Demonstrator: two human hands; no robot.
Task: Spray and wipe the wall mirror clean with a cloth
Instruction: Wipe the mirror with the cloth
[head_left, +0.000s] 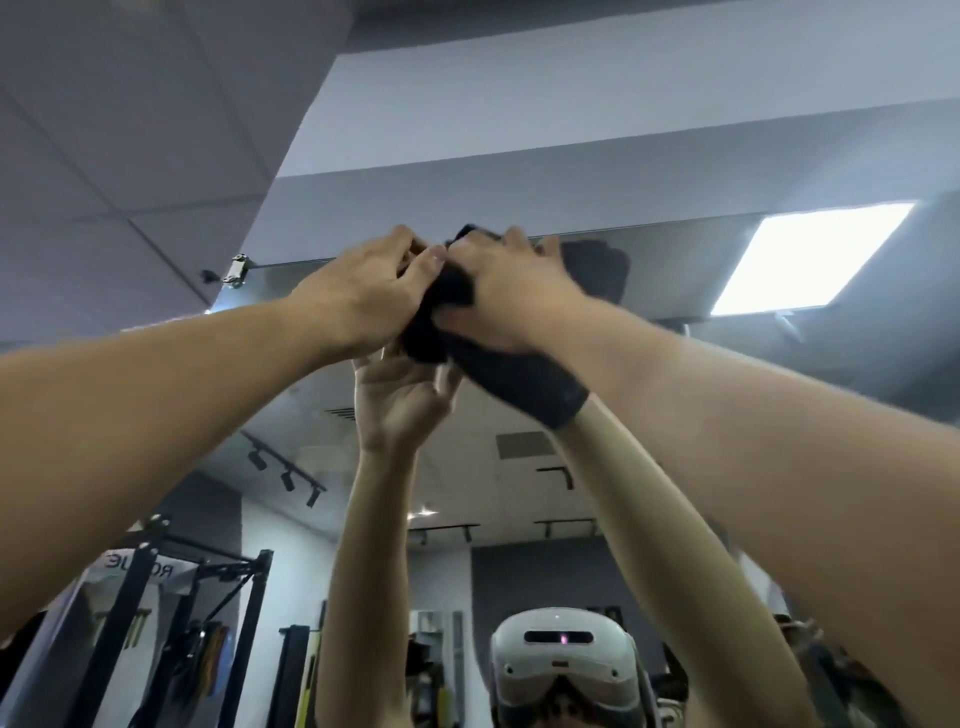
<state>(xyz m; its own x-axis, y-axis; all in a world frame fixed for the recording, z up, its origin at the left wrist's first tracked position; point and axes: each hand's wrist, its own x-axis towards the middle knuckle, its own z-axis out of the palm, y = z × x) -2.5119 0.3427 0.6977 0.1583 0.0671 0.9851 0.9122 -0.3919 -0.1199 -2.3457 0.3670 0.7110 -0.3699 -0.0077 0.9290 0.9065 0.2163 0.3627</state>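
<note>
**Up at the mirror's top edge: cloth held by both hands**

Near the top edge of the wall mirror (675, 280), both arms are raised overhead and the hands are brought together on a dark cloth (447, 306).

- Left hand (363, 291): fingers curled over the cloth's left side, thumb tip laid on the fabric. Grip is closed on the cloth.
- Right hand (498, 296): fingers wrapped over the cloth's upper right part, thumb pressed into the fold. Grip is also closed on the cloth.
- Cloth: bunched between the two hands, with a loose end hung down and to the right below the right wrist. Whether it is touching the glass cannot be told.
- Mirror: mounted on the wall under a pale ceiling bulkhead, held at its upper left corner by a metal clip (236, 270).

Reflected in the glass: the raised forearms and hands, a white headset (566, 660) on the person's head, a lit ceiling panel (810, 260), black track lights (285, 473) and a black gym rack (208, 623) at lower left.
</note>
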